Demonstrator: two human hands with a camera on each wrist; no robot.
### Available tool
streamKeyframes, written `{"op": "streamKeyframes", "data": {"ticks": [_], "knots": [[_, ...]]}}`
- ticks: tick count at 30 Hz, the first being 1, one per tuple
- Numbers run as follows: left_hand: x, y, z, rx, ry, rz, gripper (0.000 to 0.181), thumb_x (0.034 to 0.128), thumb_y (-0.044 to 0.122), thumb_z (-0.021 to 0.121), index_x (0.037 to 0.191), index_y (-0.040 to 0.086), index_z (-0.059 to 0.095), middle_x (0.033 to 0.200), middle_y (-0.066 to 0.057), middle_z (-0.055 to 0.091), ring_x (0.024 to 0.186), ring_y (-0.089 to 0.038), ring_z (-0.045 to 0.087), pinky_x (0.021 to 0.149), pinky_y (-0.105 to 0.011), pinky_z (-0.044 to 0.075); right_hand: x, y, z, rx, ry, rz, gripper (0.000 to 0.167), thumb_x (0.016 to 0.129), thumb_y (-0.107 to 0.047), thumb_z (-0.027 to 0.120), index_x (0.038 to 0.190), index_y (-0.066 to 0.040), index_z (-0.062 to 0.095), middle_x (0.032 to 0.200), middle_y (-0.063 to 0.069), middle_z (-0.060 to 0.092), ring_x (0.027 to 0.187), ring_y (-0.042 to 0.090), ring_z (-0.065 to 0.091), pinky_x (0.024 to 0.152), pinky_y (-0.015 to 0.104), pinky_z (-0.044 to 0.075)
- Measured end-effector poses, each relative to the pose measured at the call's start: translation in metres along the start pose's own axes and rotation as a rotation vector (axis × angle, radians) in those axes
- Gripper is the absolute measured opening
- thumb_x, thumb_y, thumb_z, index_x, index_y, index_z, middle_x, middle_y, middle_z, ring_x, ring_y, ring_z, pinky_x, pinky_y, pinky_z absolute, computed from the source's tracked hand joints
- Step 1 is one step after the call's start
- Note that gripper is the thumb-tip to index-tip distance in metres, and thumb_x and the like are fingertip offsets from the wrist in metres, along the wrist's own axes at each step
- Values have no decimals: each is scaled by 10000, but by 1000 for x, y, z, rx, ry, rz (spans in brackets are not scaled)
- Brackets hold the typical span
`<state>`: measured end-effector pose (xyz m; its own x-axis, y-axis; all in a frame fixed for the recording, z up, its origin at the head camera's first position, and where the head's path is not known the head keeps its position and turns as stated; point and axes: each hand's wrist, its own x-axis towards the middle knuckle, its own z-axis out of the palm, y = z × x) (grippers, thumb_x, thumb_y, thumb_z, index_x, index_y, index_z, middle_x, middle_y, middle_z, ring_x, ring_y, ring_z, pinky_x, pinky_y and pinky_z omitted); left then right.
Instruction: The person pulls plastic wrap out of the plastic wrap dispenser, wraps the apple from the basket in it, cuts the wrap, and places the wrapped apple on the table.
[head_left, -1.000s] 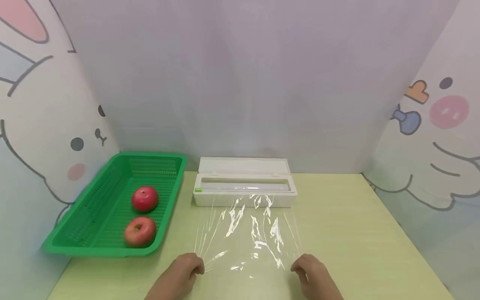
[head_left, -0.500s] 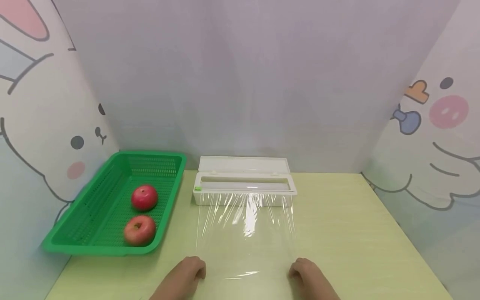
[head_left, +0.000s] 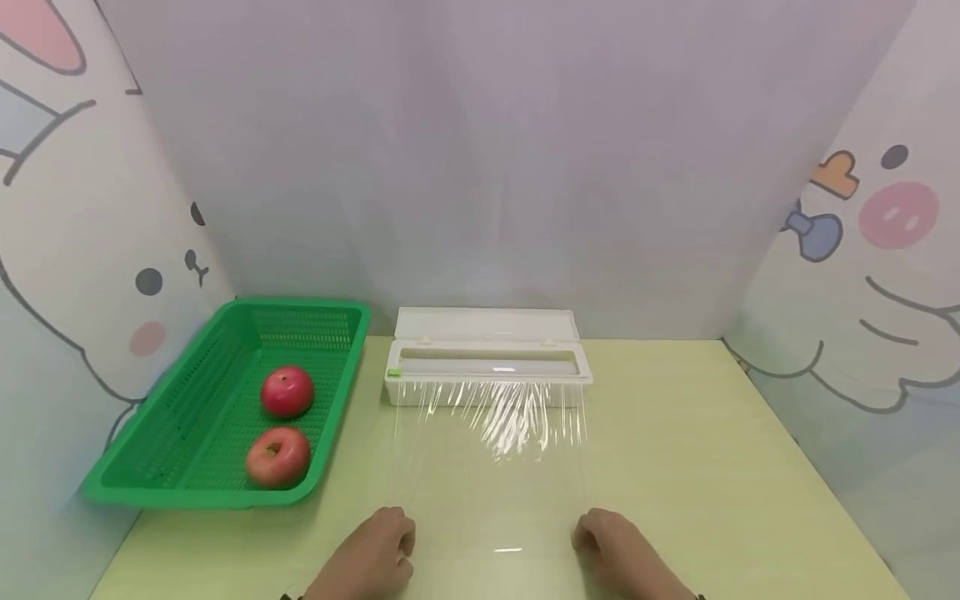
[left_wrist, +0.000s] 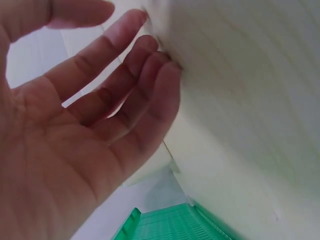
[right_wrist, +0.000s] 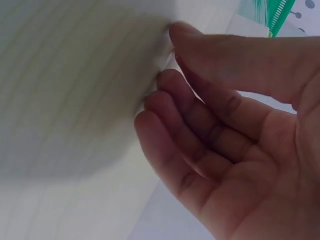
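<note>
A clear plastic film [head_left: 498,492] stretches from the white dispenser box [head_left: 487,393] over the table towards me, wrinkled and shiny near the box. At its near left corner is my left hand [head_left: 371,550]; in the left wrist view the fingertips of this hand [left_wrist: 95,100] touch the table, with the thumb a little apart from the index finger. My right hand [head_left: 618,546] is at the near right corner. The right wrist view shows this hand [right_wrist: 235,130] pinching at the film's edge, thumb to index finger, the other fingers bent against the table. The film is barely visible there.
To the left stands a green basket [head_left: 341,417] with a red apple [head_left: 287,392] and a paler apple [head_left: 278,458]. The box's white lid [head_left: 487,323] stands raised at its back. Cartoon-printed panels and a grey-lilac backdrop [head_left: 480,167] enclose the table [head_left: 690,450].
The film has gone from loose and wrinkled to flatter, its creases now gathered near the box. Both hands have shifted slightly inward, and the left thumb has parted from the fingers.
</note>
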<state>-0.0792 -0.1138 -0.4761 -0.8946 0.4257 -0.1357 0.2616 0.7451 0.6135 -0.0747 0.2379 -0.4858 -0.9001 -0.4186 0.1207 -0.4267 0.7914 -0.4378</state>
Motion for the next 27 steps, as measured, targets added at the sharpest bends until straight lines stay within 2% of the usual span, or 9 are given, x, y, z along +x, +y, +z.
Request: {"op": "streamKeyframes", "data": {"ticks": [4, 8, 11, 12, 15, 18, 21, 24, 27], "knots": [[-1, 2, -2, 16, 2, -8, 152, 662, 37, 617, 661, 140, 505, 665, 58, 410, 613, -85, 346, 537, -214, 296, 4, -6, -5, 14, -65, 64, 171, 716, 26, 669, 706, -135, 613, 653, -112, 533, 607, -32, 379, 555, 194, 394], [-1, 2, -2, 58, 27, -4, 151, 662, 77, 633, 655, 156, 504, 660, 74, 406, 605, -74, 344, 538, -208, 296, 5, -7, -6, 9, -44, 49, 168, 691, 4, 676, 682, -150, 611, 639, -126, 523, 596, -39, 373, 553, 185, 392], [-2, 3, -2, 160, 104, 66, 108, 650, 168, 656, 654, 175, 549, 665, 105, 427, 604, -46, 358, 532, -190, 297, 7, -6, -10, 24, -37, 86, 141, 696, -41, 709, 703, -160, 633, 668, -124, 558, 614, -53, 412, 563, 182, 416], [-3, 4, -3, 199, 147, 103, 101, 641, 200, 667, 658, 185, 568, 672, 113, 447, 606, -39, 377, 528, -183, 300, 9, -6, -12, 36, -23, 109, 128, 703, -63, 728, 725, -159, 646, 686, -118, 574, 628, -48, 436, 573, 184, 428], [-7, 12, -9, 271, 274, 190, 102, 634, 261, 686, 700, 202, 633, 719, 117, 524, 641, -29, 451, 524, -170, 328, 16, -6, -23, 59, 74, 167, 157, 706, -94, 777, 825, -132, 682, 769, -53, 644, 690, 30, 542, 628, 226, 495], [-10, 20, -25, 286, 358, 239, 148, 658, 283, 699, 786, 216, 668, 816, 109, 595, 724, -45, 537, 562, -185, 400, 30, -4, -38, 35, 233, 165, 335, 699, -84, 801, 1009, -51, 680, 948, 87, 701, 855, 205, 643, 770, 371, 557], [-9, 26, -48, 295, 381, 252, 212, 697, 285, 694, 894, 207, 684, 917, 95, 640, 836, -83, 602, 663, -245, 491, 49, 2, -54, 11, 338, 171, 515, 720, -85, 797, 1188, 21, 610, 1161, 224, 655, 1017, 385, 634, 885, 523, 521], [-7, 26, -75, 307, 357, 217, 273, 744, 279, 674, 1002, 192, 676, 1036, 61, 660, 965, -140, 628, 783, -331, 534, 71, 14, -68, 76, 347, 235, 577, 786, -117, 761, 1289, 52, 533, 1293, 282, 571, 1126, 461, 584, 946, 545, 495], [-6, 23, -100, 308, 338, 172, 319, 765, 259, 660, 1070, 167, 662, 1133, -7, 652, 1067, -209, 613, 850, -403, 537, 97, 30, -75, 262, 287, 362, 592, 882, -190, 684, 1373, 46, 452, 1408, 276, 476, 1250, 444, 516, 1027, 494, 465]]}}
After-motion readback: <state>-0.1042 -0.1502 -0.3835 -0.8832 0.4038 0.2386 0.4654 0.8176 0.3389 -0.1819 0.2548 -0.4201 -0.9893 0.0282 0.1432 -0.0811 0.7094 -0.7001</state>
